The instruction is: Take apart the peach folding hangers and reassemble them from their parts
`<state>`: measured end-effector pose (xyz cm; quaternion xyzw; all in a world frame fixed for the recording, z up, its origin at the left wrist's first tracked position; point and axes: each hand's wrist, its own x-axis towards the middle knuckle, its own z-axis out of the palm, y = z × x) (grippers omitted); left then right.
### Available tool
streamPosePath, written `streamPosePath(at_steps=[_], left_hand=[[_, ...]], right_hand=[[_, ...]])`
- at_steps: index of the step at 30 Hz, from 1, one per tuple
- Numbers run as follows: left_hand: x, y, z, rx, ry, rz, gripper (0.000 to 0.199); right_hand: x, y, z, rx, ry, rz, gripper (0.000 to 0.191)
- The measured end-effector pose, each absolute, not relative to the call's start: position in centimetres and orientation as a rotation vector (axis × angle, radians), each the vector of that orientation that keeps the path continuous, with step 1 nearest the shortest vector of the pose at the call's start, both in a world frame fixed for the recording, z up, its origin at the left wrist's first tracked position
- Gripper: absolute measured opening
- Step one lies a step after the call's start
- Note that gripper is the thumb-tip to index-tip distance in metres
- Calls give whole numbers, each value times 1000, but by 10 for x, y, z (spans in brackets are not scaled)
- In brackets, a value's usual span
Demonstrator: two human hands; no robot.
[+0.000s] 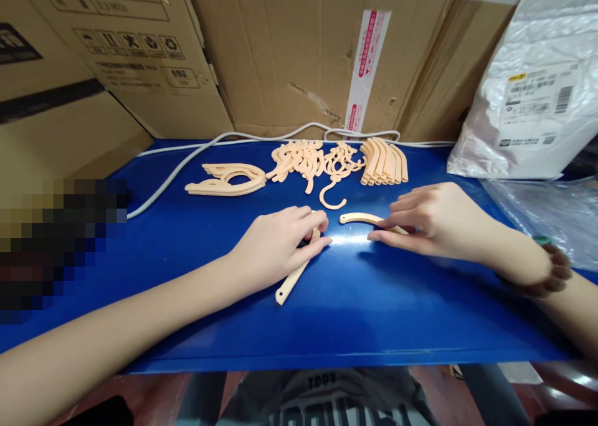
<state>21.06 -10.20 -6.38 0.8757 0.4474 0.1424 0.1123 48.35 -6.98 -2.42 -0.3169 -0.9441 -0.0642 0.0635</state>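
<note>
My left hand (275,242) is closed around a beige plastic hanger arm (293,283). The lower end of that arm, with a small hole, points toward the front edge; its upper part is hidden by my fingers. Between thumb and fingers, my right hand (436,220) grips a second, curved hanger arm (359,217), whose holed end points left. The two pieces are apart. Just beyond them lies a single hanger hook (332,200), close to a pile of hooks (343,158). Several curved arms (384,163) are stacked to the right of that pile.
Folded hangers (228,188) and a heap of beige connector pieces (296,157) lie at the back of the blue table (210,326). A white cable (187,161) runs behind them. Cardboard boxes (289,58) stand behind, with a white parcel bag (523,102) at right.
</note>
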Motion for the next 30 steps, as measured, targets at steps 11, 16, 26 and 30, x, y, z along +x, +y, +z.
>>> streamPosePath(at_steps=[11,16,26,30], left_hand=[[209,-100,-67,2468,1383,545,25],[210,-99,-70,2546,1330,565,24],[210,-94,-70,2527,1364,551,21],[210,-94,-70,2594,1358,551,18]], right_hand=[[453,-37,-24,-1103,-2826,-599,34],[425,-7,-30,-896,-2984,-690,26],[426,-9,-31,-1028,-2787,-378,15],[454,-15,-38,-1169,-2573,-63,16]])
